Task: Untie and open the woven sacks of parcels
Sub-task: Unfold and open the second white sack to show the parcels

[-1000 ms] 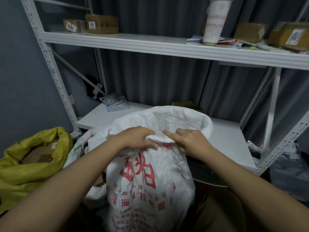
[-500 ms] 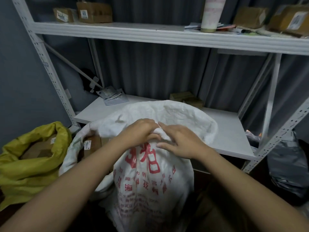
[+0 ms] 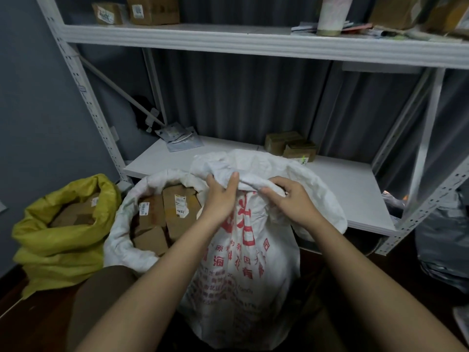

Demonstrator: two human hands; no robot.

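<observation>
White metal shelving (image 3: 253, 41) against a grey corrugated wall backs the scene. Just before its lower shelf (image 3: 355, 194) stands the white woven sack (image 3: 243, 262) with red print, its top rim bunched. Both grips clench that rim: the left hand (image 3: 220, 199) and right hand (image 3: 291, 201) side by side. Left of them, a second white sack (image 3: 119, 237) gapes open on cardboard parcels (image 3: 165, 217); further left sits a yellow sack (image 3: 63, 240).
</observation>
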